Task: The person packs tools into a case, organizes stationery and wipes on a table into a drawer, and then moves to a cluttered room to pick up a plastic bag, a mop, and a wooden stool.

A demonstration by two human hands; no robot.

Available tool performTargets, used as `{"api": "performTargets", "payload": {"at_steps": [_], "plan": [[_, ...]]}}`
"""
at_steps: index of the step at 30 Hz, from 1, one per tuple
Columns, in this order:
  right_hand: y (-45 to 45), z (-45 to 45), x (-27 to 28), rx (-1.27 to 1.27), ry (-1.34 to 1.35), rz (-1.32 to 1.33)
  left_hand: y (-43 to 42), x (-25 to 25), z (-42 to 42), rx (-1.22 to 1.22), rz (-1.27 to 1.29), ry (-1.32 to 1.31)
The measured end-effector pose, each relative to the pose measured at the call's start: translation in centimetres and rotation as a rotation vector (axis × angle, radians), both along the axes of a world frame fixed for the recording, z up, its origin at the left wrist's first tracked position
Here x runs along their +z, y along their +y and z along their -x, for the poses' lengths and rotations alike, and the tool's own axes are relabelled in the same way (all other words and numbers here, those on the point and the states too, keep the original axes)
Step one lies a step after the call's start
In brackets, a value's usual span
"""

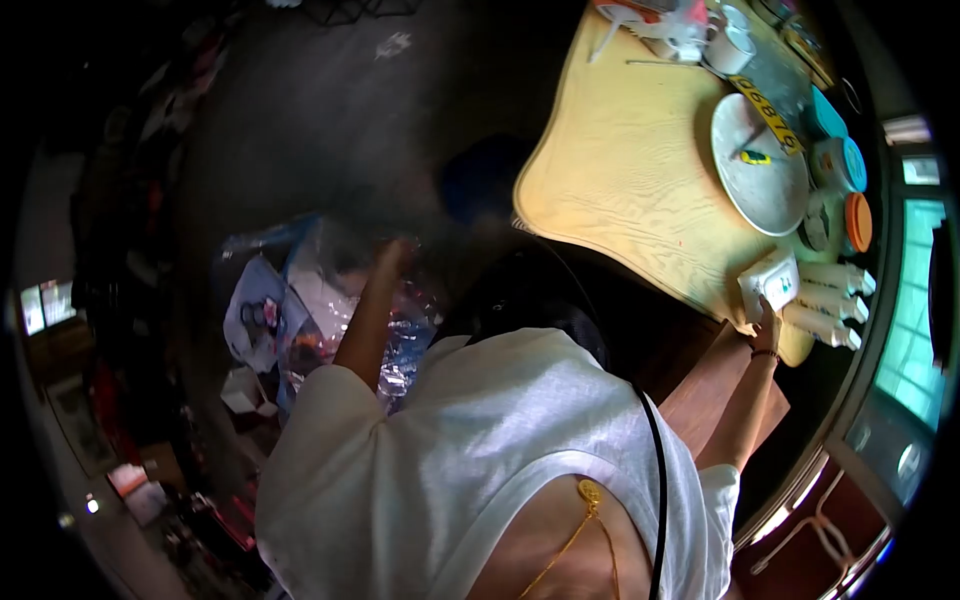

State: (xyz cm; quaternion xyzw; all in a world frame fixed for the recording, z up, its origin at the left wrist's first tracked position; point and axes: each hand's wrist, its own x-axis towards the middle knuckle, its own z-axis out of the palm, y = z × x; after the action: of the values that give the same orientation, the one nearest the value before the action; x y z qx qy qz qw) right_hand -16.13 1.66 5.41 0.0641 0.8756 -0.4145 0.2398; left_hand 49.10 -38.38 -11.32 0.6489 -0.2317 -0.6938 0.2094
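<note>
My right hand [768, 325] reaches to the near right edge of the wooden table, its fingers on a white packet [770, 284] with a small blue-green print. The packet lies at the table's edge, next to several white bottles [832, 294]. My left hand [398, 255] is lowered on the other side, over a heap of clear plastic bags [400, 345]. That hand is dim and blurred, so its fingers do not show clearly. A white bag [256, 318] with dark print lies left of the heap.
On the table [640, 150] stand a large white bowl [745, 185] with a yellow-green item inside, a yellow number plate [768, 115], a white mug [731, 50] and lidded tubs [840, 163]. A brown wooden surface [700, 385] is below the table edge. A small white box [245, 391] sits on the floor.
</note>
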Motion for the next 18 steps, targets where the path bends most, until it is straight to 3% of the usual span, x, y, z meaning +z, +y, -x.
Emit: {"api": "performTargets", "payload": {"at_steps": [2,4,6,8,9,10,12,13,14,15,18], "plan": [[0.3,0.4,-2.3,0.067,0.180,0.132,3.5,-2.3,-2.5,0.016,-0.030,-0.001],[-0.4,-0.3,-2.3,0.069,0.351,0.001,6.4,-3.3,-4.0,0.046,-0.044,-0.043],[-1.2,-0.8,-2.0,0.108,0.630,-0.404,8.6,-2.0,-4.1,0.114,-0.086,-0.087],[-3.9,-3.9,-0.9,0.178,0.865,-0.374,9.4,0.1,-3.9,0.252,-0.174,-0.159],[-5.5,-6.0,-0.8,0.241,0.907,-0.169,9.2,-0.2,-4.5,0.255,-0.173,-0.157],[-7.0,-7.8,-1.1,0.299,0.943,0.037,8.7,-1.3,-5.3,0.309,-0.197,-0.117],[-11.3,-12.4,-1.5,0.522,1.076,0.085,6.5,-6.4,-7.4,0.353,-0.226,-0.073],[-14.1,-15.8,-0.7,0.645,1.084,0.016,4.8,-10.7,-8.9,0.234,-0.148,-0.007],[-16.5,-18.7,-1.7,0.685,1.022,0.115,2.9,-13.4,-9.6,0.114,-0.074,0.058],[-19.1,-21.5,-2.2,0.750,0.977,0.114,0.5,-13.9,-9.0,0.106,-0.082,0.061],[-26.2,-28.0,-3.9,0.895,0.792,0.125,-7.7,-13.3,-2.7,-0.463,0.212,-0.375]]}}
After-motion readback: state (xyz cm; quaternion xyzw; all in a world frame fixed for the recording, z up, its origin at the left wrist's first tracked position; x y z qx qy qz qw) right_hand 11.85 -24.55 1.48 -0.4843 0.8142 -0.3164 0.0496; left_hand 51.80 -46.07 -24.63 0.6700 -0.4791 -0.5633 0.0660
